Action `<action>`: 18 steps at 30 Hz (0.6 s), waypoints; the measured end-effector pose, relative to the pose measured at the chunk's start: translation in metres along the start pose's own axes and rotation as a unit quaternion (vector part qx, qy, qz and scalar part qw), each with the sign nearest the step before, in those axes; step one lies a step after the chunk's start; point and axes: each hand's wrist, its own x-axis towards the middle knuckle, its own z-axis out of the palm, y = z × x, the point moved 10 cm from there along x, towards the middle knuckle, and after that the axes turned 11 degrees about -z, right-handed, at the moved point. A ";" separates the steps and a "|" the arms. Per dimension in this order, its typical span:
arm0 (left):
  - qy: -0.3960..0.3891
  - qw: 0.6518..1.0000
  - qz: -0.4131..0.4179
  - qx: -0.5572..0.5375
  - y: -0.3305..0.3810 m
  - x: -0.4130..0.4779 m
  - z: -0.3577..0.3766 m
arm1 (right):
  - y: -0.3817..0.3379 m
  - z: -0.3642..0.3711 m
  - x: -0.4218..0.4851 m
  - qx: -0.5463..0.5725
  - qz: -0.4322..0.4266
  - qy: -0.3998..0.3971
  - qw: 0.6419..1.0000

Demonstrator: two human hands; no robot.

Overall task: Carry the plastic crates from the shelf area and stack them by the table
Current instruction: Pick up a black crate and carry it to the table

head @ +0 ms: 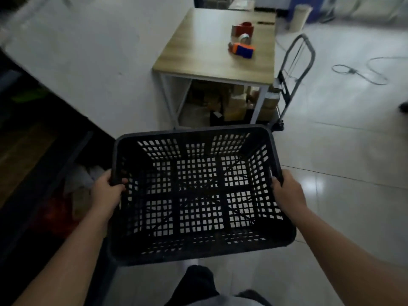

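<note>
Crate in our hands, short of the table.
We judge the empty lattice plastic light and stiff; the rim's side edges give the surest hold. Our left hand and right hand are each curled closed over a side rim, carrying it level above the floor.

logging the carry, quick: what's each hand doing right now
Left hand: closed on the left rim of the black crate.
Right hand: closed on the crate's right rim.

Bare forearms, dark trousers
</note>
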 end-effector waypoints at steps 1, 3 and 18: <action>-0.017 1.000 0.006 0.001 0.018 0.018 0.018 | 0.006 -0.003 0.011 0.002 0.019 0.009 1.000; -0.045 0.999 0.014 0.016 0.054 0.054 0.052 | 0.016 -0.011 0.033 0.004 0.049 0.029 0.998; -0.100 0.991 -0.029 0.081 0.184 0.246 0.323 | 0.138 -0.004 0.285 0.020 0.141 0.033 0.989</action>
